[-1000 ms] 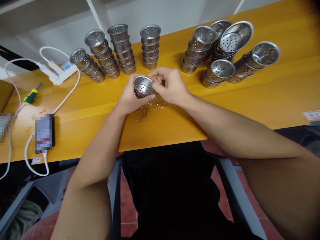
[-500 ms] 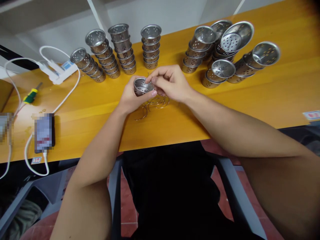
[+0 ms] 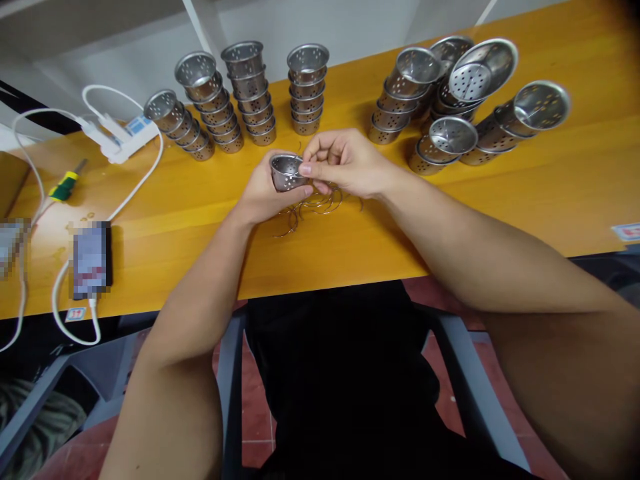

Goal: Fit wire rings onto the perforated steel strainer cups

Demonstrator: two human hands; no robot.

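Observation:
A small perforated metal cup (image 3: 286,179) is in my left hand (image 3: 256,195), mouth up and tilted slightly toward me. My left fingers wrap its far side and the thumb lies along its near wall. At the cup's right rim my right hand (image 3: 347,163) is closed in a pinch, thumb and fingertips at the edge. Whether a thin wire is also between those fingertips I cannot make out. Several thin curved wires (image 3: 324,208) lie on the table just below and behind both hands, partly hidden by them.
Stacks of perforated cups stand at the back left (image 3: 255,100), back middle (image 3: 307,93) and right (image 3: 397,100), some leaning. On the left of the wooden table (image 3: 320,263) are a power strip (image 3: 131,140), white cables, a screwdriver (image 3: 65,185) and a phone (image 3: 91,260).
My right thumb has moved from beside the cup up to its right rim, and the fingers have drawn back from inside its mouth. The view has shifted slightly; my left hand keeps its hold.

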